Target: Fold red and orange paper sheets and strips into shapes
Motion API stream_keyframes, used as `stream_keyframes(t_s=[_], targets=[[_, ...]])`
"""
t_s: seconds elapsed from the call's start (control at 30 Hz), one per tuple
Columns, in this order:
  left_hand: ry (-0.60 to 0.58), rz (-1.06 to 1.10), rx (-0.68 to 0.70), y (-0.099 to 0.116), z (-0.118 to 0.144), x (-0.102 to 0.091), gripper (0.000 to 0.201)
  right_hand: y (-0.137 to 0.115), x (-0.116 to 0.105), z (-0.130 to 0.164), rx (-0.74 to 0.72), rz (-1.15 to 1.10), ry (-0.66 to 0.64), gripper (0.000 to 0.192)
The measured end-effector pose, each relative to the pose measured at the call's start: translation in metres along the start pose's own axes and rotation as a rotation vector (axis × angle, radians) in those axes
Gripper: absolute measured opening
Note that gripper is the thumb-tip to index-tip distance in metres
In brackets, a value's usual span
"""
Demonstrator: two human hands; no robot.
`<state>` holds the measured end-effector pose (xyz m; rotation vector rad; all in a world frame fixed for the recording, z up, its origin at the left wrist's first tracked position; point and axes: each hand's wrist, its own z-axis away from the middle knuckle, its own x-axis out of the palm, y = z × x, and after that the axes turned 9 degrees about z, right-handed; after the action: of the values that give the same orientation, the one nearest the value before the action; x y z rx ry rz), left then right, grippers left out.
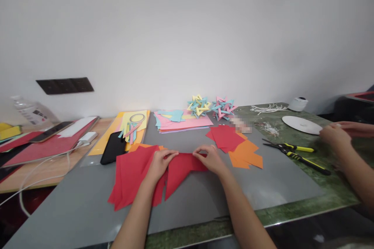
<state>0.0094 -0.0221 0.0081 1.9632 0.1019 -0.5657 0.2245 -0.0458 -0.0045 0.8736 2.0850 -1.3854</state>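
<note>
Left hand [159,163] and right hand [210,159] are pressed flat, fingers curled down, onto a red paper sheet [182,167]; nothing is gripped, the sheet is pinned at both ends of a fold. A red paper stack [131,179] is kept under the left wrist. Red and orange squares [233,144] lie just beyond the right hand; scissors [295,153] further right, near a co-worker's hand [334,136].
</note>
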Motion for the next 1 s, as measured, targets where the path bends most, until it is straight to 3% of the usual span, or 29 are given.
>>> stream_keyframes(t_s=[0.13, 0.3, 0.57, 0.8, 1.0], targets=[[0.008, -0.002, -0.025, 0.005, 0.001, 0.004, 0.022, -0.008, 0.006, -0.001, -0.068, 0.011, 0.017, 0.011], [-0.065, 0.045, -0.017, 0.005, 0.0, 0.011, 0.022, -0.013, 0.014, -0.004, -0.126, 0.014, 0.016, 0.01], [-0.01, 0.099, -0.034, 0.002, 0.0, 0.004, 0.022, -0.007, 0.005, -0.001, 0.023, -0.092, 0.025, 0.017], [-0.084, 0.115, -0.091, 0.008, 0.002, 0.003, 0.024, -0.014, 0.005, -0.002, -0.024, -0.276, -0.022, 0.013], [-0.113, 0.13, -0.09, 0.014, 0.001, 0.006, 0.024, -0.012, 0.002, -0.004, 0.002, -0.297, -0.077, 0.013]])
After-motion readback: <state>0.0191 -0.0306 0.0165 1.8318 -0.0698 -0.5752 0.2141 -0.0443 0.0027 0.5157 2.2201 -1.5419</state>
